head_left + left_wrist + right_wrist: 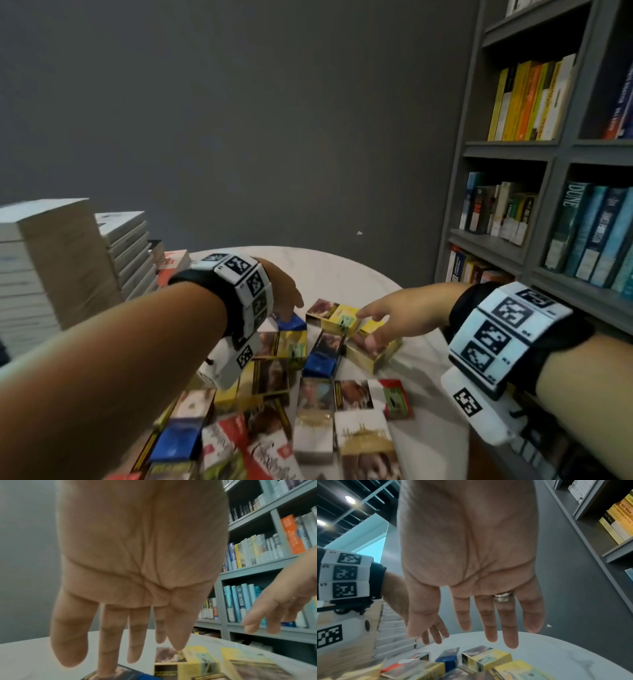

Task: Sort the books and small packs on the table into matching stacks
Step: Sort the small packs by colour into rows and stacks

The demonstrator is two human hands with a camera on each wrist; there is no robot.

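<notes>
We see a big gray wall (239,120) behind the round white table (329,270). A tall gray bookshelf (555,150) stands off to the right side. Up high on it we see a row of yellow and orange books (531,102). Lower down, a row of blue-green books (592,233) stands up straight, and one says DUNE on its back. More shelf books (496,209) lean in the next box to the left. From the right wrist view we see round ceiling lights (350,500) shining and a bright blue window (371,549).
</notes>
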